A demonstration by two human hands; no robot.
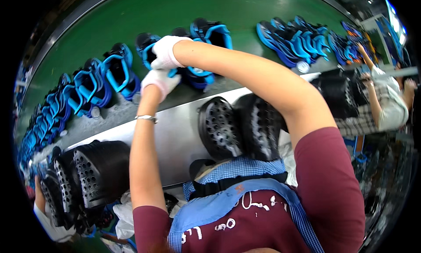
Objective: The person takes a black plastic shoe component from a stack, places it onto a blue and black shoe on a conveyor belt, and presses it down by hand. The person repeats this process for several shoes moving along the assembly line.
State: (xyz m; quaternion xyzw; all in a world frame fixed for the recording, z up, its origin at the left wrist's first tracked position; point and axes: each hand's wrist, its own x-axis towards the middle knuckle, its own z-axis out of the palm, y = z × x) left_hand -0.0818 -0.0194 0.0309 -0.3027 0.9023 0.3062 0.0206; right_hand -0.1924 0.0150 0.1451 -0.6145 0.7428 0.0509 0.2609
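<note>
My left hand (161, 83) and my right hand (166, 52) wear white gloves and meet over the row of shoes on the green conveyor belt. Closed fingers of my right hand grip a black-and-blue shoe (146, 46) near its opening. Just below it, my left hand is also closed, its fingers curled beside a bit of bright blue; what they hold is hidden. More black-and-blue shoes (212, 31) stand right behind and beside my right hand. A blue shoe (120, 71) with a light-blue lining stands to the left of my hands.
Shoes line the green belt (245, 7) on both sides. Along its near edge runs a metal ledge (175, 134). Black perforated shoe-shaped moulds (219, 126) stand close to my body, with more moulds (90, 174) at left. Co-workers' arms (372, 91) show at far right and lower left.
</note>
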